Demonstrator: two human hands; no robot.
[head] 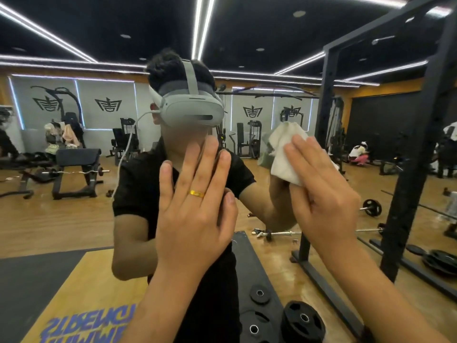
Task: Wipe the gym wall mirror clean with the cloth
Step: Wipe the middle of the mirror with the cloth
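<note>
The gym wall mirror (74, 219) fills the view straight ahead and reflects me and the room. My left hand (195, 206), wearing a gold ring, lies flat against the glass with straight, spread fingers at the centre. My right hand (321, 191) presses a white cloth (286, 154) flat against the mirror, to the right of my left hand and slightly higher. The cloth sticks out above and left of the fingers, which are straight over it.
A black squat rack (415, 169) stands close on the right beside the mirror. Black weight plates (301, 323) lie low by the mirror's foot. The reflection shows benches, machines, barbells on a wooden floor and a person crouching far right.
</note>
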